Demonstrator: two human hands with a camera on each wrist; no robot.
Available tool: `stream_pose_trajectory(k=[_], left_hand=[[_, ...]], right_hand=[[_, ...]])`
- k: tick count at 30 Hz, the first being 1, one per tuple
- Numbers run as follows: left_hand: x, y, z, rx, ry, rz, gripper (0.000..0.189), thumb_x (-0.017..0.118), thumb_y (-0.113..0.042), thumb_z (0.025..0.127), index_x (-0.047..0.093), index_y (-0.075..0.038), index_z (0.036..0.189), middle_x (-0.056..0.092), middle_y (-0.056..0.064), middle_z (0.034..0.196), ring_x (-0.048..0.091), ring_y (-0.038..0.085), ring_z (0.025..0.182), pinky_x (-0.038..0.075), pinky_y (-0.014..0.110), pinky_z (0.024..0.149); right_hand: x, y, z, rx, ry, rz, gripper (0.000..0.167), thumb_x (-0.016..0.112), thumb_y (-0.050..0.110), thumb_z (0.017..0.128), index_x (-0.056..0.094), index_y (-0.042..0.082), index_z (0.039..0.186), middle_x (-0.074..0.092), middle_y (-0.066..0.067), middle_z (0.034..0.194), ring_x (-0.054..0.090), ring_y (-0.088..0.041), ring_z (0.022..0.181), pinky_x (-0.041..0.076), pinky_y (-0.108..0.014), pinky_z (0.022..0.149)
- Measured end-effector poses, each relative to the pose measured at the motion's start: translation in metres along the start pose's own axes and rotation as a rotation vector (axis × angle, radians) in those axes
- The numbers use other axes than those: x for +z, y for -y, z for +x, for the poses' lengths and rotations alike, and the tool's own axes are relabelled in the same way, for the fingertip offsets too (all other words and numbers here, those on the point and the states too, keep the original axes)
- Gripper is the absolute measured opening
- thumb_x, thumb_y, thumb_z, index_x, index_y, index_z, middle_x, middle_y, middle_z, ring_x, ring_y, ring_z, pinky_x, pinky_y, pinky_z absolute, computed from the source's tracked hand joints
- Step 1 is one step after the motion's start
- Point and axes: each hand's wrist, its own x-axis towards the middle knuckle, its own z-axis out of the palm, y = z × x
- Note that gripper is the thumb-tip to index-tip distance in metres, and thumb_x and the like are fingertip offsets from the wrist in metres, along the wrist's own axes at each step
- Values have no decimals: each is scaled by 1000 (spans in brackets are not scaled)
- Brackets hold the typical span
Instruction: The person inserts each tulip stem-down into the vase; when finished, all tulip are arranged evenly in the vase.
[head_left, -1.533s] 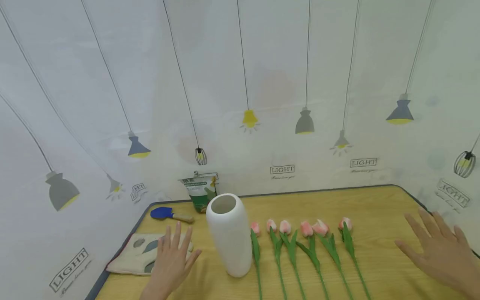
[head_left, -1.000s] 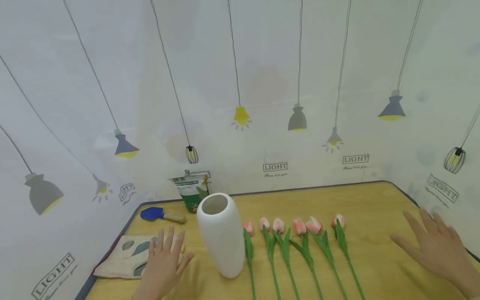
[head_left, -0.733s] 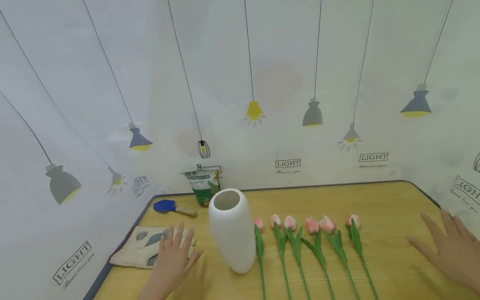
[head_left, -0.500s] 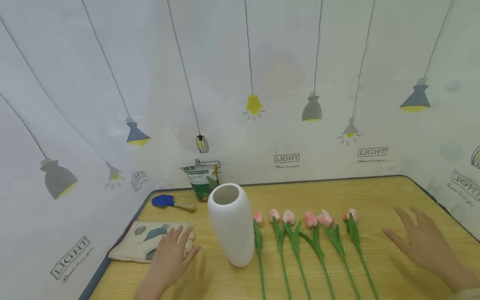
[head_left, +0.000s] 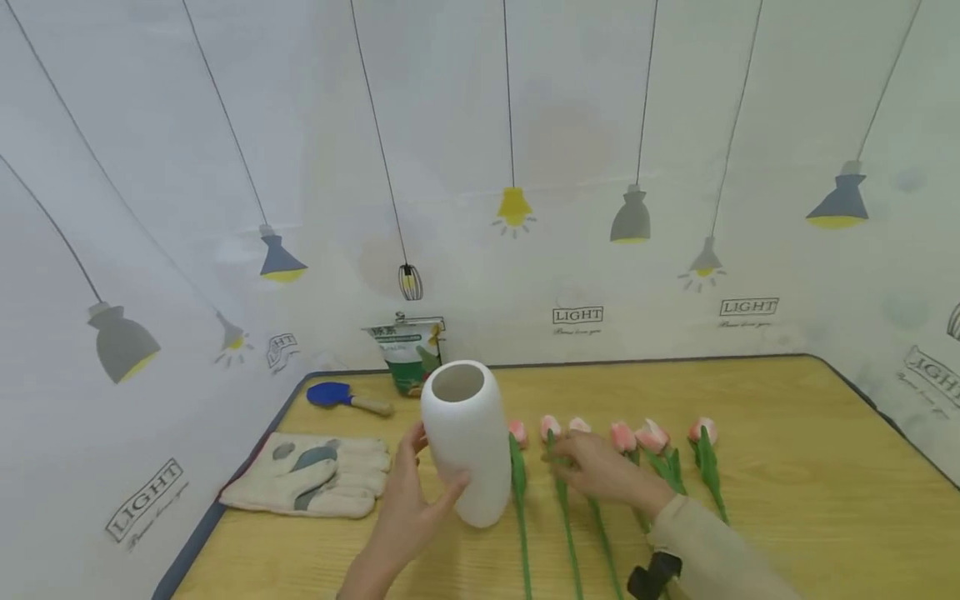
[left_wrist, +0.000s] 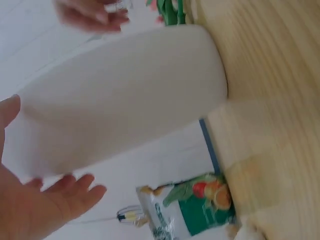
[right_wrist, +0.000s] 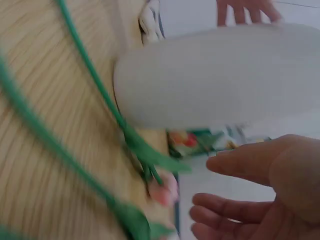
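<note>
A tall white vase (head_left: pixel 472 442) stands upright on the wooden table. My left hand (head_left: pixel 405 512) is at its left side, thumb in front and fingers toward the back. In the left wrist view those fingers (left_wrist: pixel 75 192) are spread along the vase's edge; firm contact is hard to tell. My right hand (head_left: pixel 600 468) is over the second and third tulips, partly covering them. The right wrist view shows its fingers (right_wrist: pixel 235 207) loosely bent, with nothing between them and the thumb. Several pink tulips with green stems lie in a row, the leftmost tulip (head_left: pixel 518 479) beside the vase.
White work gloves (head_left: pixel 322 477) lie at the left. Behind them is a blue trowel (head_left: pixel 330 394) with a wooden handle. A green and white bag (head_left: pixel 405 367) stands at the back, partly behind the vase. A patterned wall covering encloses the table's back and sides.
My left hand has moved right from over the gloves to the vase. The right hand has swung left from the table's right side to above the tulips.
</note>
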Motion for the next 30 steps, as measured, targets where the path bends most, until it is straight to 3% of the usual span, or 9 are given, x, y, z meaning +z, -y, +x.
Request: stream_pose_trajectory(k=[2, 5, 7, 10, 17, 21, 25, 27, 30], left_hand=[[12, -3, 4, 0, -46, -25, 93, 74, -41, 68, 19, -14, 138, 36, 11, 136, 39, 29, 122, 36, 51, 96], [23, -6, 8, -22, -116, -61, 103, 80, -40, 59, 18, -14, 137, 38, 14, 133, 41, 30, 120, 40, 49, 92], [27, -7, 7, -27, -151, -74, 103, 82, -37, 57, 20, -13, 136, 40, 15, 131, 43, 30, 118, 43, 48, 88], [28, -7, 4, -19, -181, -71, 103, 83, -33, 56, 21, -13, 136, 41, 16, 129, 45, 30, 115, 44, 46, 84], [28, -5, -2, 70, -217, -10, 103, 81, -32, 61, 16, -13, 138, 40, 16, 130, 45, 28, 114, 46, 45, 82], [30, -4, -4, 100, -235, 19, 104, 80, -32, 61, 14, -14, 139, 40, 16, 131, 46, 27, 113, 47, 44, 82], [32, -1, -4, 147, -239, 46, 105, 79, -32, 63, 11, -14, 140, 38, 16, 132, 46, 28, 113, 47, 45, 81], [33, 0, -3, 187, -249, 66, 105, 79, -31, 63, 11, -11, 140, 37, 17, 132, 47, 29, 113, 47, 46, 80], [33, 1, -2, 220, -267, 84, 106, 80, -30, 62, 11, -9, 140, 37, 17, 133, 47, 29, 112, 48, 45, 80]], right_hand=[[14, 5, 18, -15, 47, 34, 17, 58, 8, 81, 66, 0, 93, 65, -10, 85, 56, -14, 70, 45, -21, 58], [35, 9, 37, 3, 41, 19, 12, 58, 4, 75, 68, 0, 81, 64, -8, 70, 53, -11, 59, 40, -18, 51], [49, 10, 42, 29, 22, 29, 8, 58, 0, 68, 66, 0, 68, 59, -6, 58, 45, -9, 50, 34, -18, 45], [66, 11, 44, 74, -20, 68, 7, 58, -1, 63, 64, 2, 61, 55, -2, 53, 36, -6, 48, 31, -19, 44], [76, 8, 43, 181, -122, 174, 13, 62, 0, 63, 67, -1, 76, 65, -7, 68, 45, -9, 55, 37, -19, 46], [60, 10, 44, 254, -165, 242, 23, 61, -2, 66, 66, -2, 89, 64, -8, 72, 51, -9, 55, 41, -19, 46], [17, 27, 51, 291, -225, 288, 26, 62, 2, 75, 63, 2, 101, 65, -10, 88, 58, -11, 63, 46, -21, 51], [-14, 40, 58, 225, -300, 265, 27, 62, 3, 77, 61, 3, 104, 64, -12, 94, 60, -15, 68, 49, -22, 55], [-65, 66, 71, 46, -464, 180, 26, 63, 4, 78, 61, 4, 104, 64, -13, 94, 61, -17, 69, 50, -23, 58]])
